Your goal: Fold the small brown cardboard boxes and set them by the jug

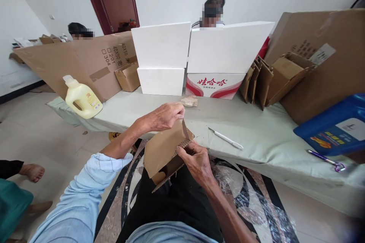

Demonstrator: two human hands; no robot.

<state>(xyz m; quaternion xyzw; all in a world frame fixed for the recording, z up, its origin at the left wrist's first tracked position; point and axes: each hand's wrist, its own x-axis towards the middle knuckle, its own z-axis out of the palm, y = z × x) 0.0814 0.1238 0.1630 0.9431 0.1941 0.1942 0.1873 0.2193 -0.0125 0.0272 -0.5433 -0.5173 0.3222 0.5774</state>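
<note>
A small brown cardboard box (162,148), partly folded, is held over my lap at the table's front edge. My left hand (168,115) pinches the upper corner of its flap, fingers closed. Lower down on the right side, my right hand (198,159) grips the box's edge, thumb on the near side of the cardboard. The box's inside shows only in part, and some fingertips are hidden behind it. Just beyond my left hand lies a small clear-wrapped packet (189,101) whose contents I cannot make out. A white pen-like tool (225,138) with a thin tip rests right of the box.
White boxes (161,47) stand stacked at the back of the cloth-covered table (265,129). Folded cartons (262,83), a blue jug (336,125) and a purple pen (326,160) are right; a yellow detergent bottle (82,98) is left. Two people sit behind large cardboard sheets.
</note>
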